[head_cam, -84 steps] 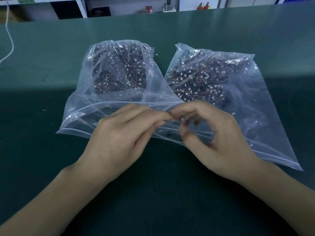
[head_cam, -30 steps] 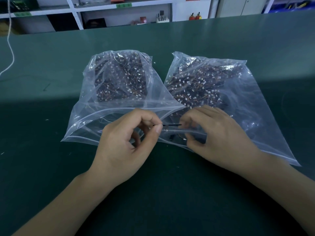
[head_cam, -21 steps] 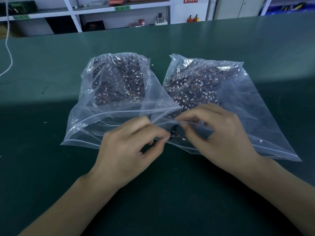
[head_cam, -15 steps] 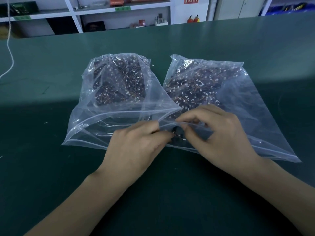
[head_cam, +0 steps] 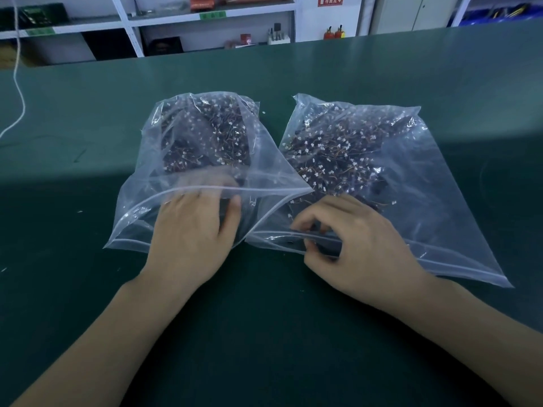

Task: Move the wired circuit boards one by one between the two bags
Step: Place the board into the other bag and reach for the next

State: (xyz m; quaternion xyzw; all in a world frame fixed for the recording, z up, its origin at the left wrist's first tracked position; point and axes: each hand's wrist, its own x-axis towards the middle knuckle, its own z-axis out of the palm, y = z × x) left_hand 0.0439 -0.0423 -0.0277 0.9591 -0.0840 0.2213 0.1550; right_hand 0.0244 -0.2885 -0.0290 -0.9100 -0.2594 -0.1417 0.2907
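Note:
Two clear zip bags lie side by side on the green table, both holding piles of dark wired circuit boards. My left hand (head_cam: 191, 230) reaches into the mouth of the left bag (head_cam: 147, 207). Its fingers show blurred through the plastic, and a dark wired circuit board (head_cam: 225, 210) sits pinched beside the thumb. My right hand (head_cam: 352, 242) is at the mouth of the right bag (head_cam: 440, 201), fingers curled, pinching the zip edge between thumb and fingertips. The left bag's pile (head_cam: 205, 142) and the right bag's pile (head_cam: 332, 157) lie further back in their bags.
A white cable (head_cam: 17, 83) hangs over the table's far left. Shelving (head_cam: 205, 24) with small items stands behind the table's far edge. The left bag's corner overlaps the right bag's near edge between my hands.
My hands met at the bag mouths and a board passed to my left hand. My left hand has since moved left and forward into the left bag. My right hand stayed at the right bag's mouth.

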